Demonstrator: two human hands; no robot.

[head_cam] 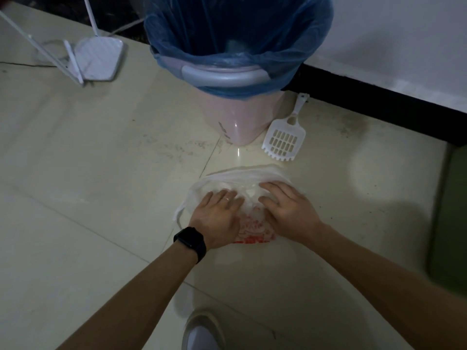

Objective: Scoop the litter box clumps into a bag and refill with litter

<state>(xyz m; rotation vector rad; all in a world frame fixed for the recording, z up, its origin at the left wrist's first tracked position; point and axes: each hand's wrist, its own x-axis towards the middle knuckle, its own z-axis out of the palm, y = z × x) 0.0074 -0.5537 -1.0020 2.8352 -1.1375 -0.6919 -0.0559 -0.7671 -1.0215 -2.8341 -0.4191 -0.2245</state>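
Head view: bag [250,178] is being made ready.
Left hand [217,218] and right hand [288,210] are spread on it; opening is likely needed next.

White plastic bag [242,176], red print: crumpled flat on floor, centre. White slotted scoop [283,125]: lying flat, far right of bag.

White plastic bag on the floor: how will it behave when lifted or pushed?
Probably floppy: the white plastic bag lies crumpled and flattened under the left hand and right hand. Likely light: it looks thin and translucent. It may slide on the glossy floor tiles if pushed.
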